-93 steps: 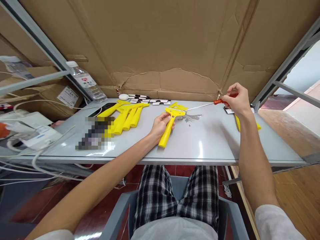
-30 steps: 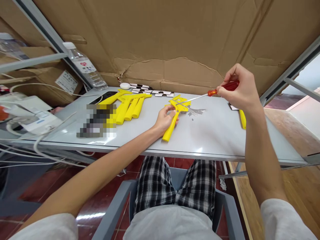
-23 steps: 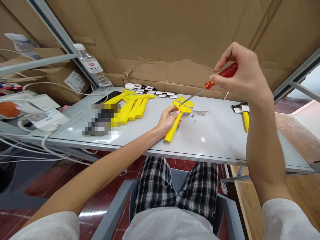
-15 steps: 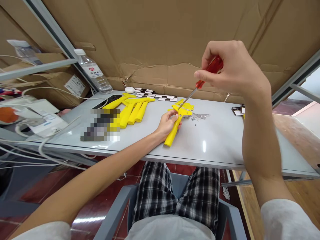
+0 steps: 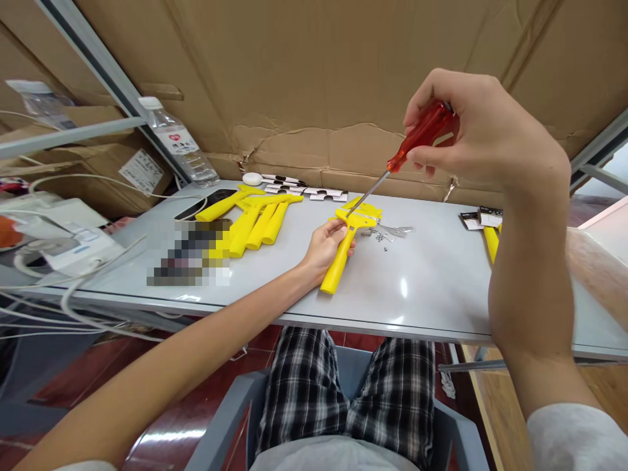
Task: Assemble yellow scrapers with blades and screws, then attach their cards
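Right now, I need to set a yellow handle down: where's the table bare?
Bare grey table lies between the yellow scraper in the left hand and the right forearm. Crowded: the yellow handles at back left, and the metal blades beside the scraper head.

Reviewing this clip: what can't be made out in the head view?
Head view:
The pixelated patch blurs whatever lies there.
The small metal bits are too small to count.
The right forearm hides part of the yellow handle.
The left hand hides part of the yellow scraper.
The left edge cuts off the orange object.
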Available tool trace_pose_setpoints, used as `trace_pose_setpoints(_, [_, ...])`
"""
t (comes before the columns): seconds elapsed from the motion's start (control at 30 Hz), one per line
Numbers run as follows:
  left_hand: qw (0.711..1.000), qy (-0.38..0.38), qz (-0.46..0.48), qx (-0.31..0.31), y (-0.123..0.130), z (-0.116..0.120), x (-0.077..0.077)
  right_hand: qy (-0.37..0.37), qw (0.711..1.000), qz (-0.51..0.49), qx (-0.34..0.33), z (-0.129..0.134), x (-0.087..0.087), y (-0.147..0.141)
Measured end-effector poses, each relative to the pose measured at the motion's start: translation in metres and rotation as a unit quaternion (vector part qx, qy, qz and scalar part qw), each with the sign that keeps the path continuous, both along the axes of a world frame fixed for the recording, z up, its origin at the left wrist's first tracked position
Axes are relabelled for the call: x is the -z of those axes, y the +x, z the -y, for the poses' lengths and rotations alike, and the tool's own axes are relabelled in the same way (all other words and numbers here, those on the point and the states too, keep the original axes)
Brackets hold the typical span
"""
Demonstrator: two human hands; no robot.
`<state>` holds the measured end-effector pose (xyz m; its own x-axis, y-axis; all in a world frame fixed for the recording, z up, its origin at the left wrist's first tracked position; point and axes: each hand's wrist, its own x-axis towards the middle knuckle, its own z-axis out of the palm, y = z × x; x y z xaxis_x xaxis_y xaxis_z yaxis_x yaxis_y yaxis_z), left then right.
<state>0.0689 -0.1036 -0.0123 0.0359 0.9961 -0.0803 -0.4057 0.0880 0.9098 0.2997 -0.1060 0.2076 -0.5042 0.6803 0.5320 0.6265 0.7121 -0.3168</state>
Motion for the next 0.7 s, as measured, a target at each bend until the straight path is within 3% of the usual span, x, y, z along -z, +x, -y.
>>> trace_pose_setpoints(0.27, [1.0,0.004,-0.011,-0.005,0.0011,0.0003,-0.0005,0.023,0.999,-0.016,-0.018,0.0055,0.0005,-0.0046])
trace_pose_setpoints(0.53, [1.0,0.002,-0.015,-0.006,0.0016,0.0028,-0.0029,0.042,0.999,-0.005,0.034,0.0057,-0.001,-0.0092])
trace_pose_setpoints(0.7, [1.0,0.001,-0.015,-0.005,0.0001,0.002,-0.0013,0.046,0.999,0.007,0.024,-0.0014,0.0038,-0.0051])
